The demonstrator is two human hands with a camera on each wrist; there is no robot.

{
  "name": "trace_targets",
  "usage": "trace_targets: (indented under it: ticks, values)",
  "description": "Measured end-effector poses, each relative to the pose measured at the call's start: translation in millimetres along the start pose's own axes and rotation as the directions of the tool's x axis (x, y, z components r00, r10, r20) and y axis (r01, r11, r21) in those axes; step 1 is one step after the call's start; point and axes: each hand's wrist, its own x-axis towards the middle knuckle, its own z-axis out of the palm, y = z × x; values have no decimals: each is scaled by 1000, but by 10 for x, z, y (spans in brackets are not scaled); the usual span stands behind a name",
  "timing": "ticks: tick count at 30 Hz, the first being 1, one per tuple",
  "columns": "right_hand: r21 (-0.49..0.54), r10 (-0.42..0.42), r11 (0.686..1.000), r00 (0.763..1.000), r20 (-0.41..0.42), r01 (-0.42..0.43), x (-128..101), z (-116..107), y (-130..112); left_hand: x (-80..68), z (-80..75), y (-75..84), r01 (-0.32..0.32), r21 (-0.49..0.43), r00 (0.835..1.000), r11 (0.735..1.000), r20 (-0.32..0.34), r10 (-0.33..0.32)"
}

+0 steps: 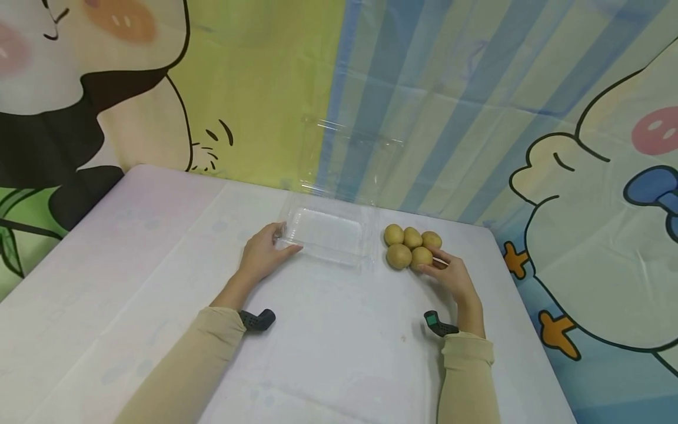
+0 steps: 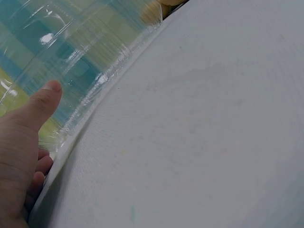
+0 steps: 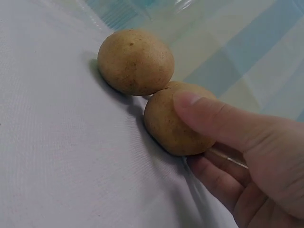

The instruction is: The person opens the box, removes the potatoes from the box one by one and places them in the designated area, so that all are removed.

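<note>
Nearest, two beige sleeves (image 1: 201, 359), each with a dark wrist camera. Left hand (image 1: 262, 254) rested at the near-left corner of a clear box (image 1: 325, 235), thumb along its rim, seemingly to steady it; lid stood open against the backdrop (image 1: 477, 118). Right hand (image 1: 450, 277) curled around the near-right potato (image 1: 421, 257), thumb on top and fingers at its side, likely for lifting. Five potatoes clustered just right of the box on the white table (image 1: 132, 265), touching. No brands or writing readable anywhere.
</note>
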Motion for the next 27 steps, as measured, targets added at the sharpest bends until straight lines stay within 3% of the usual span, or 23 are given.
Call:
trace_targets:
  ticks: [4,8,15,27]
  values:
    - [-80,11,997,999,34,-8,-20,-27,-30,-2,-1,3,2,-2,1000,1000,0,-2]
    - [-126,26,992,1000,17,-24,-34,-39,-66,-9,-7,20,1,-6,1000,1000,0,-1]
    - [-140,24,990,1000,-12,-26,-42,-29,-96,-22,-22,30,-7,1,1000,1000,-6,7]
    - [-189,-58,981,998,-24,52,-69,-64,-120,-19,-26,27,-2,-5,1000,1000,4,2]
